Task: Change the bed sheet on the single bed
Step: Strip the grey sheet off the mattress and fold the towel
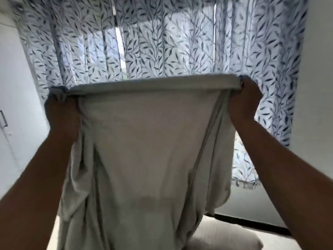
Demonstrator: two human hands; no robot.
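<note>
So we've got the left hand (62, 112) up high, fingers bunched round the left end of the sheet's (144, 141) top edge, gripping a wad of it. The sheet itself is one pale grey-white piece, held up in front of us and hanging down the middle of the view, top edge pulled fairly taut between the two hands, the rest drooping in loose folds toward the bed. Over on the right, the right hand (246, 101) is curled round the other end of that folded top hem, pinching it tight.

Our guess is we're shaking it open to spread. To do that well, we'd keep both grips level and even, find the true corners before letting it drop, and float it down square so it doesn't land twisted.

Count: one sheet, two hands, one pillow (225, 239) low right on the bed, and one leaf-print curtain (162, 42) across the window behind.
</note>
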